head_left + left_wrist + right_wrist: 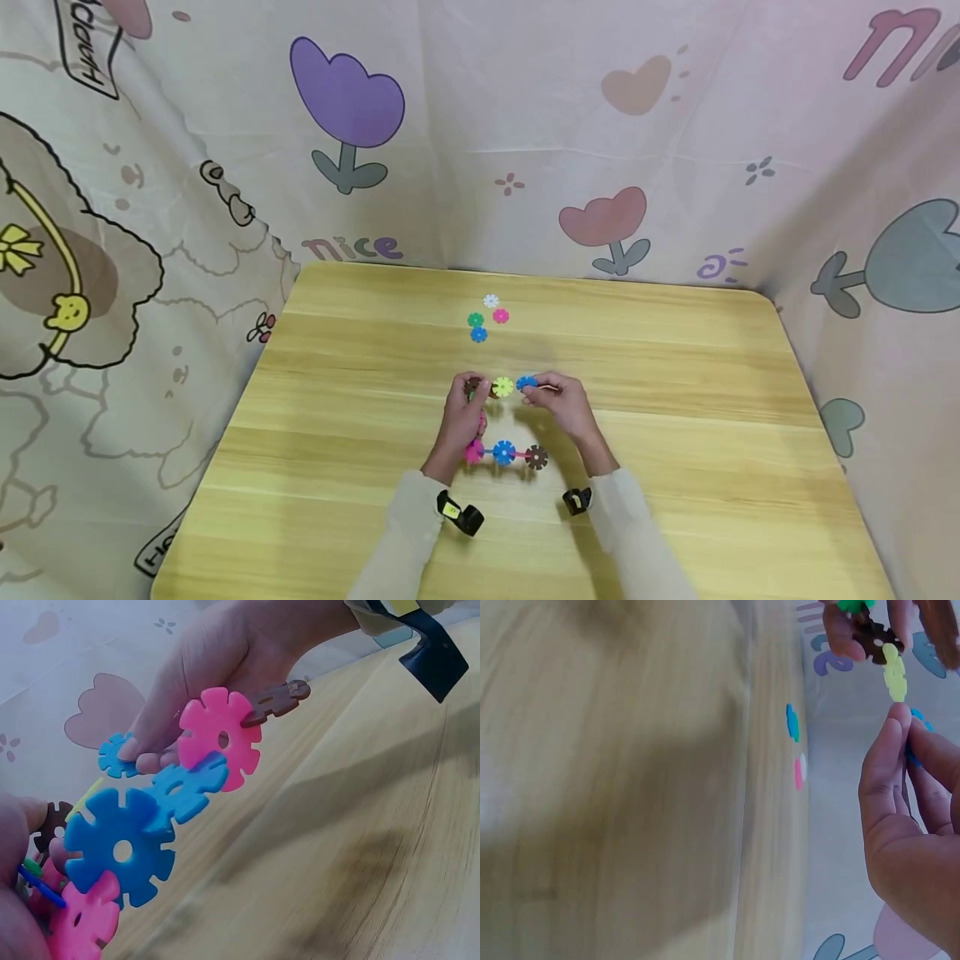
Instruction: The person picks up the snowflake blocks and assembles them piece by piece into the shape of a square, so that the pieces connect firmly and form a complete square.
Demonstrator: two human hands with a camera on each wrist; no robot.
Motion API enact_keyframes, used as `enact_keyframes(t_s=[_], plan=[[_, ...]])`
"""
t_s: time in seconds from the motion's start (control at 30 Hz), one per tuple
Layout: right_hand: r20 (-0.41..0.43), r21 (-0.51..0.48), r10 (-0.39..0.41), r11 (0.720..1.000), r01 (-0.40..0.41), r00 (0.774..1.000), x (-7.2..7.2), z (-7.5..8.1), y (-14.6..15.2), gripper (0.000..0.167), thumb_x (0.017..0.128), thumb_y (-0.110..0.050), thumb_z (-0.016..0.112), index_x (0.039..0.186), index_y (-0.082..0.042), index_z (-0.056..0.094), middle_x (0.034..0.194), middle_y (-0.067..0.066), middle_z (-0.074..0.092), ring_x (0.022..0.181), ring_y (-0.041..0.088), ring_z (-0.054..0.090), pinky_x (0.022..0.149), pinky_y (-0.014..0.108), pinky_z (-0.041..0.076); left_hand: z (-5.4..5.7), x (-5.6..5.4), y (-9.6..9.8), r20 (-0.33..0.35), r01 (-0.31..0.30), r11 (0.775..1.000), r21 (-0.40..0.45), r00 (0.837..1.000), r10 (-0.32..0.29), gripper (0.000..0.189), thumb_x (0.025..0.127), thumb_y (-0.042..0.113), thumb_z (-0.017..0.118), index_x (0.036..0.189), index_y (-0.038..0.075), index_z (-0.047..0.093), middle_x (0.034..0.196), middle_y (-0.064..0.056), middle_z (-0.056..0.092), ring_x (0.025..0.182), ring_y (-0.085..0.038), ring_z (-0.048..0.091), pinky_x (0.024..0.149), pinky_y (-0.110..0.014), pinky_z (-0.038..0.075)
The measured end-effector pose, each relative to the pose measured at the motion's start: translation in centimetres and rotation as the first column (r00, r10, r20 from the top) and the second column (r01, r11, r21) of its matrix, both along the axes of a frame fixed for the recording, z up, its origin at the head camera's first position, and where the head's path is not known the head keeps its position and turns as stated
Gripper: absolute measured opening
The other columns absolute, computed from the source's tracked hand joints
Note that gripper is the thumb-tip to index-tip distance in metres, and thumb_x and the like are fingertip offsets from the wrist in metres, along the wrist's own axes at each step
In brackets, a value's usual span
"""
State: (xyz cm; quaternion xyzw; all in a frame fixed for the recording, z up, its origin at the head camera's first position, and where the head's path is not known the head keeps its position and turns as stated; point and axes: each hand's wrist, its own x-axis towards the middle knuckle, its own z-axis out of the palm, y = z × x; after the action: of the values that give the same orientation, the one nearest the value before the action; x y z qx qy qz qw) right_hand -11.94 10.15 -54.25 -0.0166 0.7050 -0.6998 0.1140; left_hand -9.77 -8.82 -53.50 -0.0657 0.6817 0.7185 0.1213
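My left hand point(457, 425) grips a chain of notched plastic snowflake discs near its brown disc point(52, 825). From that brown disc a yellow disc point(503, 387) sticks out to the right. Between thumb and fingers, my right hand point(567, 408) pinches a loose blue disc point(527, 383), with a small gap to the yellow one in the head view. Nearer the body, the chain runs through a pink disc point(474, 452) and a blue disc point(504, 452) to another brown disc point(536, 457) at its end. The left palm partly hides the chain's left side.
Farther back on the wooden table point(675, 375) lie a white disc point(491, 300), a pink disc point(501, 316), a green disc point(476, 320) and a blue disc point(478, 334). Behind the table hangs a printed curtain point(480, 100). Each wrist wears a black strap mount.
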Motion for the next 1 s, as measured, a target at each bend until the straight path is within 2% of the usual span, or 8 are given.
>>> enact_keyframes(t_s=[0.07,0.17,0.23,0.47,0.7,0.87,0.93,1.0], plan=[[0.001,-0.013,0.005,1.000,-0.005,1.000,0.2,0.0,-0.2,0.024,0.087,-0.004,0.067,0.102,0.014,0.063,0.101,0.031,0.065,0.077,0.019,0.070,0.080,0.039,0.058,0.9,0.1,0.0,-0.002,0.005,1.000,-0.010,1.000,-0.005,0.036,0.102,0.022,0.042,0.128,-0.003,0.035,0.107,-0.019,0.057,0.040,-0.008,0.036,0.039,-0.020,0.036],[-0.009,-0.023,0.008,1.000,-0.008,1.000,0.4,0.0,-0.4,0.023,0.086,-0.002,0.066,0.102,0.014,0.063,0.102,0.031,0.064,0.079,0.025,0.071,0.081,0.042,0.057,1.9,0.4,0.0,-0.013,0.010,1.000,-0.026,1.000,-0.010,0.036,0.103,0.020,0.041,0.128,-0.005,0.035,0.105,-0.019,0.057,0.040,-0.008,0.036,0.039,-0.020,0.036],[-0.020,-0.019,0.002,1.000,-0.003,1.000,0.5,0.0,-0.5,0.022,0.086,-0.002,0.066,0.101,0.014,0.063,0.102,0.031,0.064,0.081,0.029,0.071,0.082,0.045,0.056,2.0,0.4,0.0,-0.012,0.016,1.000,-0.027,1.000,-0.016,0.035,0.103,0.020,0.041,0.128,-0.004,0.035,0.103,-0.018,0.057,0.040,-0.007,0.036,0.039,-0.020,0.036],[-0.032,0.016,-0.020,1.000,0.020,0.999,0.8,0.0,-0.7,0.020,0.085,0.000,0.067,0.101,0.012,0.065,0.099,0.030,0.065,0.079,0.022,0.070,0.081,0.043,0.056,1.6,0.3,-0.2,-0.006,0.051,0.999,-0.011,0.999,-0.051,0.040,0.103,0.021,0.042,0.131,-0.006,0.033,0.101,-0.010,0.055,0.040,-0.007,0.037,0.039,-0.019,0.036],[-0.073,0.104,0.033,0.994,-0.025,0.997,1.5,2.3,-1.0,0.017,0.086,0.004,0.064,0.100,0.013,0.065,0.095,0.032,0.066,0.088,0.047,0.065,0.078,0.031,0.058,1.5,0.5,-0.3,-0.002,0.066,0.997,-0.031,0.998,-0.066,0.041,0.102,0.022,0.043,0.131,-0.005,0.033,0.101,-0.009,0.052,0.042,-0.007,0.037,0.041,-0.019,0.036],[-0.138,0.188,0.046,0.982,-0.019,0.989,1.7,3.0,-1.4,0.013,0.086,0.006,0.063,0.095,0.014,0.067,0.093,0.029,0.067,0.086,0.042,0.067,0.075,0.027,0.058,1.5,0.5,-0.4,-0.015,0.079,0.996,-0.045,0.997,-0.079,0.040,0.102,0.021,0.042,0.131,-0.005,0.033,0.087,-0.007,0.048,0.043,-0.006,0.036,0.042,-0.019,0.036],[-0.182,0.223,0.048,0.975,-0.006,0.982,1.6,3.1,-1.5,0.011,0.085,0.006,0.064,0.092,0.013,0.068,0.091,0.027,0.068,0.082,0.039,0.069,0.074,0.029,0.058,0.9,0.4,-0.4,-0.020,0.074,0.996,-0.041,0.997,-0.075,0.039,0.102,0.020,0.043,0.130,-0.005,0.033,0.081,-0.007,0.046,0.043,-0.007,0.036,0.041,-0.019,0.035],[-0.227,0.248,0.049,0.969,0.009,0.973,1.6,3.1,-1.6,0.010,0.083,0.007,0.065,0.090,0.013,0.069,0.089,0.027,0.068,0.079,0.038,0.069,0.072,0.033,0.058,0.1,0.2,-0.3,-0.024,0.070,0.997,-0.024,0.997,-0.070,0.040,0.102,0.021,0.043,0.130,-0.005,0.033,0.082,-0.006,0.045,0.044,-0.007,0.036,0.042,-0.019,0.035]])
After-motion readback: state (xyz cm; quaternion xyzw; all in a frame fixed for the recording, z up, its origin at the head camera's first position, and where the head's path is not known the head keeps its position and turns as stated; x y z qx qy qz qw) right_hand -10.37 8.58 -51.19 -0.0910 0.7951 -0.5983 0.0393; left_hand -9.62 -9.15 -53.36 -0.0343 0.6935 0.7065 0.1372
